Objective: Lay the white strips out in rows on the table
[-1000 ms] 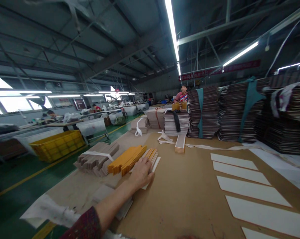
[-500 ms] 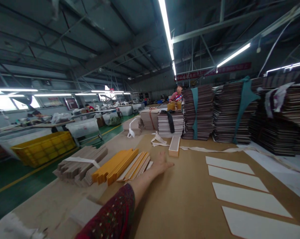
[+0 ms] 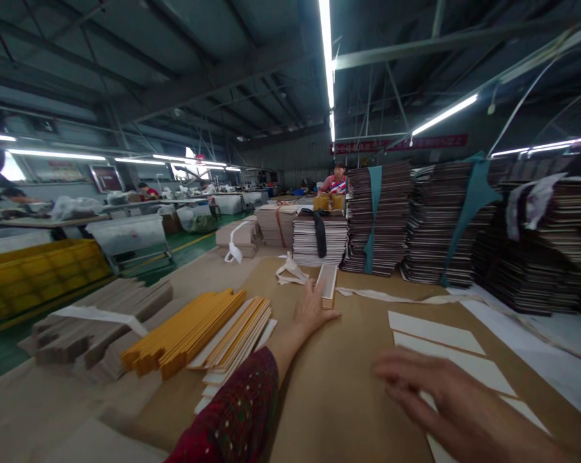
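Note:
My left hand (image 3: 311,310) is stretched far out over the brown table sheet (image 3: 348,386), its fingers open and touching a small stack of white-topped card strips (image 3: 329,283). My right hand (image 3: 437,392) hovers low at the near right with fingers spread, holding nothing, above white card panels (image 3: 432,331) laid in a row. Left of my forearm lie fanned yellow-edged strips (image 3: 232,337) and a bundle of yellow strips (image 3: 184,331).
A tied bundle of grey-brown card pieces (image 3: 97,321) lies at the left. Tall dark stacks of sheets (image 3: 430,222) with teal straps line the back. A person in a striped top (image 3: 336,183) stands behind them. A yellow crate (image 3: 34,273) sits on the green floor.
My left hand has moved from the yellow-edged strips forward to the small white-topped stack. My right hand has come into view at the lower right. The view has shifted closer to the table.

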Demonstrator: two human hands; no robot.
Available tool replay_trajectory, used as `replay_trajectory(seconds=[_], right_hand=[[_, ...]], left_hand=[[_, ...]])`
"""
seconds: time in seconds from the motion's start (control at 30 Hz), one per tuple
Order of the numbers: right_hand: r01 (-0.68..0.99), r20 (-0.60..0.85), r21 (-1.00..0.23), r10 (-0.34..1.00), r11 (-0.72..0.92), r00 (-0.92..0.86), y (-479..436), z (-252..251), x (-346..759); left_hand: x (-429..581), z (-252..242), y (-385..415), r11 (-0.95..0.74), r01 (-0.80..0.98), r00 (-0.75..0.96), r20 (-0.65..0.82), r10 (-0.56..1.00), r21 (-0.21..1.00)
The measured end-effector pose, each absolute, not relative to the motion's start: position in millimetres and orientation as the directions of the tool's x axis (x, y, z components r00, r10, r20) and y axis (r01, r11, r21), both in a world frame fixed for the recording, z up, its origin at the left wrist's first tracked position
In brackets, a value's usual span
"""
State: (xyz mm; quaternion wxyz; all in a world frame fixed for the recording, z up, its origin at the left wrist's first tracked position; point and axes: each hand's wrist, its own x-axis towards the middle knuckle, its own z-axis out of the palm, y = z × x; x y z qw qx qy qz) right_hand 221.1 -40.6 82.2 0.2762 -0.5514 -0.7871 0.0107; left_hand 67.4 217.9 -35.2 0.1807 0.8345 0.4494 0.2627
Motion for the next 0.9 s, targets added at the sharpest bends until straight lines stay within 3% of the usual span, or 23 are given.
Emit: replay_trajectory(seconds=[0.07,0.1,0.37,0.9], right_hand=[[0.906,0.123,-0.340,0.967,0.253,-0.223,30,83,240],[0.939,0.076,-0.294,0.984,0.177,-0.161,62,79,247],[0.984,0.003,-0.172,0.999,-0.053,0.054,190,14,253],[0.994,-0.006,-0.067,0.996,-0.090,0.089,224,-26,271]], left_hand=[[70,-36,218,-0.560,0.655,0.480,0.292,0.827,0.507],[71,-36,218,-0.572,0.658,0.492,0.296,0.819,0.490],[65,-31,226,-0.639,0.682,0.587,0.254,0.768,0.356],[64,-41,249,-0.698,0.632,0.663,0.230,0.712,0.337]])
